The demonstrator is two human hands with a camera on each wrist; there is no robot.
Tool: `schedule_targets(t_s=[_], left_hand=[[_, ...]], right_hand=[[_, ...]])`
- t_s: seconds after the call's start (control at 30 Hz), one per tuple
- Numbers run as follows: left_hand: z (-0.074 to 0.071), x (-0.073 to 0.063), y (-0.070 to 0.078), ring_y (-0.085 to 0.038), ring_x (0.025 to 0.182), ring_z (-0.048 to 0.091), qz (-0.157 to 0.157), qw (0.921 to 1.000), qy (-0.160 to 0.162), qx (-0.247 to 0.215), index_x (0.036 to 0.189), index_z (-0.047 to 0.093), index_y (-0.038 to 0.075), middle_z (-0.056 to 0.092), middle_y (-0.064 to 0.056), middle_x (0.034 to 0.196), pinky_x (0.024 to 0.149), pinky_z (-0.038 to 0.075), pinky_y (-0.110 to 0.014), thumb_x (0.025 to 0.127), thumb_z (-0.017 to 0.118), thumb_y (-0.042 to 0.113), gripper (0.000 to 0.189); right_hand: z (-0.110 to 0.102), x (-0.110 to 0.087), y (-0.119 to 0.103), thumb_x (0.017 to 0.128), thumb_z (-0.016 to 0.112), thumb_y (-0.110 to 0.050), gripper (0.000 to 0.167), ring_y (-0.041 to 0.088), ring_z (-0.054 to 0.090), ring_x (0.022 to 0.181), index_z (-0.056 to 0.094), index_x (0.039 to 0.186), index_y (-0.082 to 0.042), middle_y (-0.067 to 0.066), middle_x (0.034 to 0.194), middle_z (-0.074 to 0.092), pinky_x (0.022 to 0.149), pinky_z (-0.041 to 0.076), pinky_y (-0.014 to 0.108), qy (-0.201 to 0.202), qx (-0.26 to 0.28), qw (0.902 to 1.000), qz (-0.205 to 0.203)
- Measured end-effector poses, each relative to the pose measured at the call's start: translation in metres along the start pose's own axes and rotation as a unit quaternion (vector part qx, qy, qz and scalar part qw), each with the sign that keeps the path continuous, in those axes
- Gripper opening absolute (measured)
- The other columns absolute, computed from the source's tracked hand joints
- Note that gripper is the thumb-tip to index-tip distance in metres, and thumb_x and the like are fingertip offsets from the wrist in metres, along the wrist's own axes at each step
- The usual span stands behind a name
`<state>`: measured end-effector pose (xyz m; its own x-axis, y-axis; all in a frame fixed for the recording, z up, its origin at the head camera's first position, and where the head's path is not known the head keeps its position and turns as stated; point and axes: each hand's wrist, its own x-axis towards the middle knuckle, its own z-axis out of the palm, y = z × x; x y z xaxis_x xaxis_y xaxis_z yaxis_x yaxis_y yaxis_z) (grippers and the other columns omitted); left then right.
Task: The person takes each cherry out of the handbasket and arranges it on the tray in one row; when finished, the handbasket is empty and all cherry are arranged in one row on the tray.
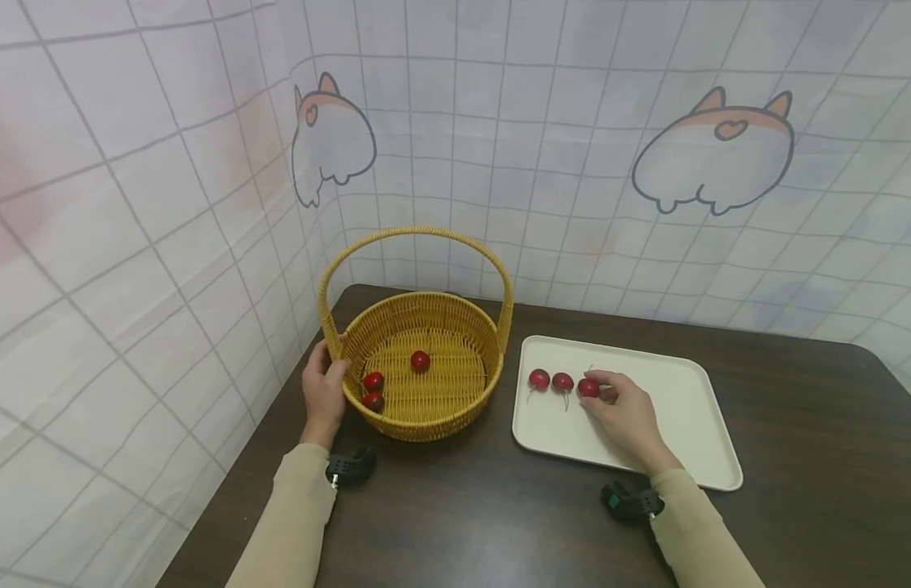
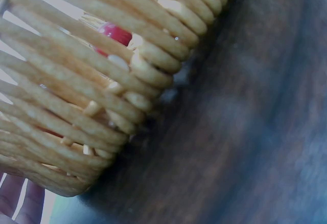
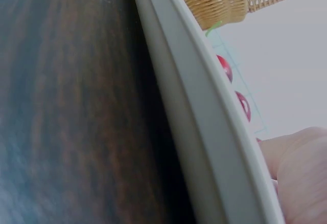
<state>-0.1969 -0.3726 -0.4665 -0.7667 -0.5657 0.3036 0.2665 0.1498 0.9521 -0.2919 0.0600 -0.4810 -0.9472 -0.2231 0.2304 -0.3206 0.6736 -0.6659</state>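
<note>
A yellow wicker basket (image 1: 426, 433) with a tall hoop handle stands on the table, and three red cherries lie inside it, among them one near the middle (image 1: 420, 361). My left hand (image 1: 325, 392) grips the basket's left side by the foot of the handle; in the left wrist view its fingers (image 2: 28, 201) show at the wicker wall. On the white tray (image 1: 676, 408), my right hand (image 1: 628, 416) pinches a red cherry (image 1: 588, 388) between thumb and fingers. Two more stemmed cherries, one in the middle (image 1: 562, 382) and one at left (image 1: 539, 379), lie beside it.
The dark wooden table (image 1: 463, 506) runs back to a white gridded curtain (image 1: 544, 163) printed with cartoon animals. Another stretch of curtain closes off the left side. The tray's raised rim (image 3: 204, 101) stands between the right wrist camera and the cherries.
</note>
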Motion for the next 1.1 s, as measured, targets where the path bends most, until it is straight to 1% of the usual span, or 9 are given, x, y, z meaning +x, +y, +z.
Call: schedule_targets(t_s=[0.13, 0.2, 0.47, 0.67, 0.77, 0.83, 0.97, 1.03, 1.1], left_hand=[[0.001, -0.006, 0.016, -0.037, 0.105, 0.054, 0.003, 1.0, -0.008, -0.001, 0.128, 0.055, -0.007, 0.056, -0.028, 0.125, 0.075, 0.048, -0.019, 0.09, 0.048, -0.003, 0.039], [0.001, -0.008, 0.021, -0.038, 0.106, 0.054, 0.003, 1.0, -0.008, 0.004, 0.128, 0.054, -0.008, 0.055, -0.029, 0.126, 0.075, 0.048, -0.02, 0.09, 0.048, -0.003, 0.039], [0.001, -0.009, 0.023, -0.039, 0.11, 0.054, 0.003, 0.9999, -0.01, 0.004, 0.128, 0.054, -0.008, 0.055, -0.029, 0.127, 0.077, 0.047, -0.019, 0.089, 0.048, -0.002, 0.04], [0.0, -0.009, 0.024, -0.039, 0.108, 0.054, 0.004, 0.9999, -0.013, 0.009, 0.129, 0.054, -0.008, 0.054, -0.03, 0.128, 0.076, 0.048, -0.02, 0.09, 0.048, -0.002, 0.04], [-0.001, -0.008, 0.023, -0.037, 0.105, 0.054, 0.007, 0.9999, -0.013, 0.008, 0.129, 0.054, -0.008, 0.055, -0.03, 0.127, 0.075, 0.048, -0.02, 0.09, 0.049, -0.002, 0.039], [-0.001, -0.008, 0.023, -0.035, 0.104, 0.054, 0.01, 0.9999, -0.008, 0.006, 0.128, 0.055, -0.007, 0.056, -0.029, 0.126, 0.074, 0.048, -0.019, 0.09, 0.049, -0.002, 0.039], [0.002, -0.008, 0.02, -0.037, 0.106, 0.054, 0.008, 0.9999, -0.012, -0.003, 0.128, 0.055, -0.008, 0.056, -0.029, 0.126, 0.075, 0.048, -0.018, 0.09, 0.049, -0.002, 0.039], [0.0, -0.009, 0.019, -0.039, 0.107, 0.054, 0.007, 0.9998, -0.015, -0.006, 0.129, 0.054, -0.008, 0.055, -0.03, 0.126, 0.075, 0.048, -0.018, 0.091, 0.048, -0.003, 0.039], [-0.002, -0.008, 0.02, -0.04, 0.108, 0.054, 0.009, 0.9998, -0.015, -0.009, 0.129, 0.054, -0.009, 0.055, -0.03, 0.126, 0.075, 0.048, -0.018, 0.091, 0.048, -0.003, 0.039]], right_hand=[[0.001, 0.001, 0.0, 0.086, 0.073, -0.014, 0.044, 0.029, 0.062, 0.099, 0.062, 0.128, -0.009, 0.015, 0.118, 0.063, 0.082, 0.047, 0.042, -0.002, 0.0, 1.0, -0.001], [0.001, 0.001, 0.001, 0.086, 0.073, -0.014, 0.044, 0.029, 0.062, 0.1, 0.062, 0.128, -0.009, 0.015, 0.119, 0.063, 0.083, 0.047, 0.043, -0.003, 0.002, 1.0, -0.001], [-0.001, 0.003, 0.003, 0.086, 0.073, -0.016, 0.046, 0.028, 0.062, 0.1, 0.06, 0.13, -0.009, 0.014, 0.122, 0.062, 0.084, 0.046, 0.042, -0.01, 0.007, 0.9999, 0.002], [-0.021, 0.007, -0.002, 0.086, 0.075, -0.025, 0.06, 0.034, 0.06, 0.11, 0.052, 0.138, -0.008, 0.02, 0.136, 0.053, 0.082, 0.051, 0.043, -0.07, 0.033, 0.9963, 0.037], [-0.03, 0.009, -0.005, 0.086, 0.074, -0.029, 0.063, 0.037, 0.058, 0.113, 0.05, 0.141, -0.008, 0.021, 0.14, 0.049, 0.08, 0.052, 0.042, -0.083, 0.039, 0.9946, 0.049], [-0.033, 0.009, -0.007, 0.089, 0.071, -0.029, 0.058, 0.036, 0.058, 0.112, 0.051, 0.139, -0.008, 0.021, 0.138, 0.05, 0.078, 0.052, 0.041, -0.072, 0.038, 0.9956, 0.048], [-0.031, 0.005, -0.016, 0.094, 0.064, -0.028, 0.042, 0.03, 0.061, 0.102, 0.057, 0.131, -0.008, 0.016, 0.123, 0.059, 0.073, 0.05, 0.032, -0.002, 0.05, 0.9982, 0.033], [-0.025, 0.003, -0.026, 0.095, 0.062, -0.025, 0.035, 0.026, 0.061, 0.096, 0.06, 0.126, -0.007, 0.013, 0.114, 0.062, 0.073, 0.048, 0.027, 0.033, 0.068, 0.9971, 0.01], [-0.017, 0.001, -0.04, 0.095, 0.061, -0.022, 0.031, 0.024, 0.062, 0.092, 0.061, 0.122, -0.007, 0.011, 0.11, 0.063, 0.072, 0.049, 0.023, 0.047, 0.094, 0.9942, -0.023]])
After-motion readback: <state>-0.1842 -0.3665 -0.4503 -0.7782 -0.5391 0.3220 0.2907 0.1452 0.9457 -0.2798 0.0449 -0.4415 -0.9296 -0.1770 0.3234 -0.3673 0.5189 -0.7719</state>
